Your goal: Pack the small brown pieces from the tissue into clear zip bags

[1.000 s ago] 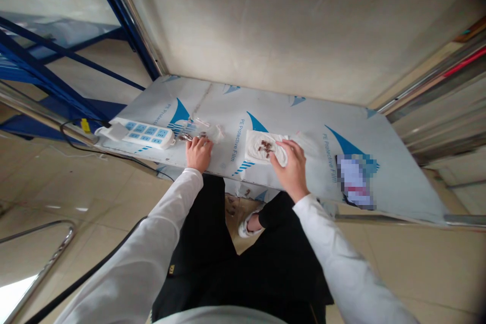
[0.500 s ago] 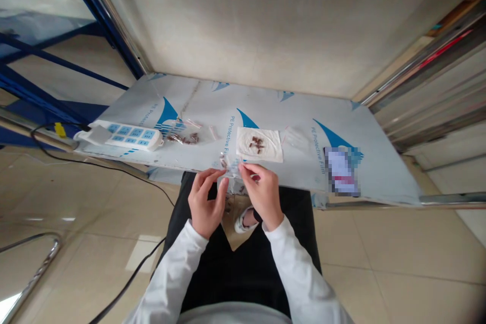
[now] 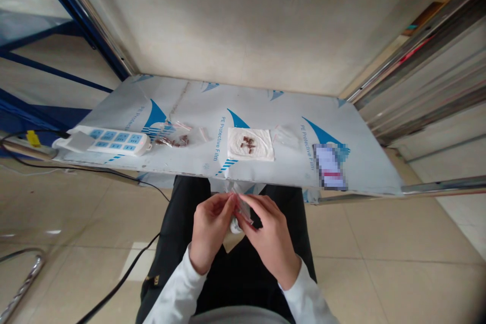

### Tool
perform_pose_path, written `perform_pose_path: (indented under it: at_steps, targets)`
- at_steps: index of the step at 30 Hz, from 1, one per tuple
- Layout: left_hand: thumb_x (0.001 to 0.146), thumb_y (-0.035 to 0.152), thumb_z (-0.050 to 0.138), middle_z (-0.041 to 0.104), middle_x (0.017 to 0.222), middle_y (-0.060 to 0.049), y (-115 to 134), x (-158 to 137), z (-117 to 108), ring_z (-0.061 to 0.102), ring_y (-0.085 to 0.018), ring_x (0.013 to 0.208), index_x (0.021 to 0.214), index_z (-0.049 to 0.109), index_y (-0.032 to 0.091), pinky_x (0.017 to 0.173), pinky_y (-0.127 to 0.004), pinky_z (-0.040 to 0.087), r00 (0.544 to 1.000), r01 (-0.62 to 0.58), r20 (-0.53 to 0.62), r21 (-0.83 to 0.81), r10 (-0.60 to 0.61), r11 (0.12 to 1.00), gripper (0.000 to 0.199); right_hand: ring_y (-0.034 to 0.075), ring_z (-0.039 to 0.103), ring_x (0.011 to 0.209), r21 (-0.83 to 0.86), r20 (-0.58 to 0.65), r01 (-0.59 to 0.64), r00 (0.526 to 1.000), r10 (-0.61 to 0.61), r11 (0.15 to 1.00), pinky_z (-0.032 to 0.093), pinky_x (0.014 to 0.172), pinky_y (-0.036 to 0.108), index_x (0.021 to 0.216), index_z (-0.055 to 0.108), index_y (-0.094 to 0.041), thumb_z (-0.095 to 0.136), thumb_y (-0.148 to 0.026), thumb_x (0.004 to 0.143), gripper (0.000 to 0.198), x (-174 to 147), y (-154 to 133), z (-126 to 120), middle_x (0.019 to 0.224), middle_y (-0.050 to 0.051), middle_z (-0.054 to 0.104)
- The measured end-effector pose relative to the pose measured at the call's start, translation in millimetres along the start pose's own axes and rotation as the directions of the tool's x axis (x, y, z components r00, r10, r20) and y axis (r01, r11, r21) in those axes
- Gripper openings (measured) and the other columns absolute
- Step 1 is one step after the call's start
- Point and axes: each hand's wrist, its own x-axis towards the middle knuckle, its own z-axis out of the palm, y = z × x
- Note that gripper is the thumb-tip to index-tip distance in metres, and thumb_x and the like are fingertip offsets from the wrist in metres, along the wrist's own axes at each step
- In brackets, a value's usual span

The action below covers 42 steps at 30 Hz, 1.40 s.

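Note:
Over my lap, just below the table's front edge, my left hand (image 3: 211, 230) and my right hand (image 3: 271, 233) meet at the fingertips. Between them is a small clear plastic bag (image 3: 243, 208), pinched by both hands; what it contains is too small to make out. Beyond the hands, a white paper tissue (image 3: 266, 153) lies flat on the table with small brown pieces (image 3: 248, 143) heaped in its middle. To its right rest thin clear bags (image 3: 287, 136). Filled clear bags of brown pieces (image 3: 172, 140) lie to the left, beside another small clear bag (image 3: 204, 134).
A white power strip (image 3: 114, 142) with a black cable sits at the table's left end. A blurred-out phone (image 3: 330, 167) lies toward the right. The film-covered table (image 3: 182, 164) ends just beyond my knees, and a wall panel (image 3: 243, 25) rises behind it.
Both hands have come back from the table edge toward my body and closed together on the clear bag. The small bag seen by my fingers on the table is gone from that spot.

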Motion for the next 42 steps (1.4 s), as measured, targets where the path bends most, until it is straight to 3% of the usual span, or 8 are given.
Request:
perform_pose_path:
  at_steps: [5, 10, 17, 21, 27, 32, 38, 42]
  targets:
    - [0.069, 0.043, 0.074, 0.072, 0.063, -0.004, 4, 0, 1, 0.062, -0.013, 0.048, 0.078, 0.071, 0.013, 0.047, -0.020, 0.048, 0.996, 0.067, 0.060, -0.084, -0.062, 0.994, 0.032, 0.018, 0.069, 0.081, 0.341, -0.034, -0.179, 0.979, 0.202, 0.923, 0.057, 0.074, 0.029, 0.099, 0.071, -0.021, 0.062, -0.023, 0.086, 0.016, -9, -1, 4, 0.096, 0.006, 0.073]
    - [0.073, 0.043, 0.071, 0.072, 0.066, -0.004, 12, 1, -1, 0.058, -0.011, 0.042, 0.074, 0.069, 0.014, 0.042, -0.020, 0.044, 0.985, -0.005, 0.173, 0.026, 0.001, 1.000, 0.028, 0.018, 0.069, 0.066, 0.465, 0.118, -0.369, 0.927, 0.356, 0.805, 0.055, 0.060, 0.025, 0.082, 0.071, -0.017, 0.063, -0.030, 0.084, 0.015, -3, 0, 0, 0.074, 0.004, 0.073]
    - [0.079, 0.029, 0.063, 0.073, 0.071, -0.002, 31, -6, -9, 0.067, -0.016, 0.063, 0.074, 0.070, 0.020, 0.060, -0.023, 0.049, 0.966, -0.258, 0.123, 0.567, 0.229, 0.783, 0.012, 0.014, 0.064, 0.058, 0.031, -0.198, -0.165, 0.966, 0.168, 0.986, 0.051, 0.058, 0.024, 0.076, 0.065, -0.017, 0.065, -0.017, 0.078, 0.002, 8, 5, -11, 0.069, 0.002, 0.069]
    - [0.079, 0.025, 0.061, 0.072, 0.068, -0.001, 50, -6, -12, 0.065, -0.014, 0.061, 0.072, 0.068, 0.019, 0.061, -0.023, 0.048, 0.946, -0.312, 0.146, 0.650, 0.289, 0.693, 0.012, 0.016, 0.066, 0.067, 0.056, -0.132, -0.106, 0.985, 0.112, 0.993, 0.052, 0.065, 0.027, 0.082, 0.064, -0.019, 0.063, -0.023, 0.083, 0.004, 12, 10, -21, 0.074, 0.003, 0.069]
    - [0.082, 0.035, 0.060, 0.073, 0.074, 0.000, 62, 8, -20, 0.067, -0.014, 0.064, 0.081, 0.070, 0.020, 0.062, -0.021, 0.050, 0.944, -0.313, 0.249, 0.488, 0.214, 0.815, 0.018, 0.029, 0.043, 0.132, 0.374, 0.181, 0.029, 0.978, -0.104, 0.927, 0.035, 0.110, 0.042, 0.141, 0.036, -0.023, 0.087, -0.042, 0.055, 0.102, 31, 19, -24, 0.144, 0.013, 0.045]
    - [0.084, 0.029, 0.058, 0.073, 0.076, -0.001, 71, 11, -18, 0.067, -0.015, 0.067, 0.082, 0.070, 0.020, 0.064, -0.023, 0.049, 0.909, -0.414, 0.242, 0.615, 0.339, 0.671, 0.015, 0.022, 0.064, 0.103, 0.404, 0.156, 0.073, 0.977, -0.147, 0.912, 0.049, 0.091, 0.032, 0.113, 0.062, -0.023, 0.078, -0.028, 0.070, 0.046, 45, 24, -13, 0.110, 0.006, 0.068]
    - [0.089, 0.034, 0.051, 0.072, 0.079, -0.002, 71, 27, -23, 0.067, -0.016, 0.069, 0.083, 0.067, 0.019, 0.067, -0.024, 0.047, 0.836, -0.416, 0.102, 0.758, 0.539, 0.503, 0.023, 0.020, 0.067, 0.085, 0.168, 0.137, 0.098, 0.983, -0.122, 0.981, 0.051, 0.078, 0.029, 0.109, 0.065, -0.019, 0.073, -0.035, 0.075, 0.039, 90, 49, -24, 0.095, 0.005, 0.071]
    - [0.089, 0.039, 0.049, 0.073, 0.078, -0.003, 47, 52, -51, 0.067, -0.017, 0.067, 0.082, 0.067, 0.019, 0.066, -0.025, 0.047, 0.869, -0.297, 0.006, 0.806, 0.494, 0.512, 0.028, 0.019, 0.065, 0.081, -0.392, 0.299, 0.222, 0.948, -0.104, 0.893, 0.047, 0.074, 0.027, 0.110, 0.066, -0.019, 0.069, -0.038, 0.078, 0.038, 154, 76, -38, 0.090, 0.005, 0.072]
